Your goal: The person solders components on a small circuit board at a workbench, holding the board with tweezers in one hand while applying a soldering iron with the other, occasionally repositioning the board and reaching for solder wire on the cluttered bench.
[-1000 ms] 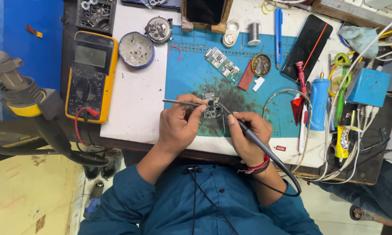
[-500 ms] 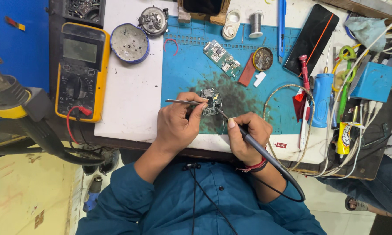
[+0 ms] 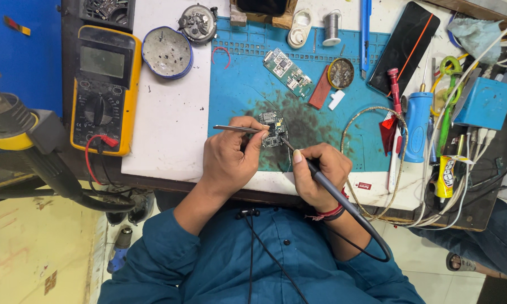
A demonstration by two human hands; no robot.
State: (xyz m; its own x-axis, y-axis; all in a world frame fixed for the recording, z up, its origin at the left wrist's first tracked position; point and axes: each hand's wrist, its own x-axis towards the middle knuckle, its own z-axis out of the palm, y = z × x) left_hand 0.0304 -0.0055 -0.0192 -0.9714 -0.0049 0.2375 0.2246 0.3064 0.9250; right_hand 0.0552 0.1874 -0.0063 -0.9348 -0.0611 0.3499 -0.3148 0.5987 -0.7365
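At the far left of the bench a yellow multimeter (image 3: 103, 90) is laid flat, with a red lead plugged in at its near edge. Just right of it a round blue-rimmed tin (image 3: 167, 52) is seen, its grey inside speckled with small dark bits; what they are cannot be told. Farther right, on the blue work mat (image 3: 242, 84), a smaller round tin (image 3: 341, 72) with a dark, brownish filling is placed beside a long green circuit board (image 3: 287, 73). A small circuit board (image 3: 271, 129) is kept on the scorched patch near the middle of the mat, between the two hands and just far of them. The left hand (image 3: 229, 159) is closed around metal tweezers (image 3: 238, 129), pinched between thumb and fingers, their tips being brought to the left edge of the small board. The right hand (image 3: 320, 173) is curled shut on a black soldering iron (image 3: 328, 191), held like a pen, its tip being set against the board's near right corner. The mat's near edge is met by both wrists. Bare white tabletop (image 3: 172, 129) is left open between multimeter and mat, whereas the right side is crowded with a blue cylindrical tool (image 3: 418, 126), a blue box (image 3: 481, 104) and tangled cables.
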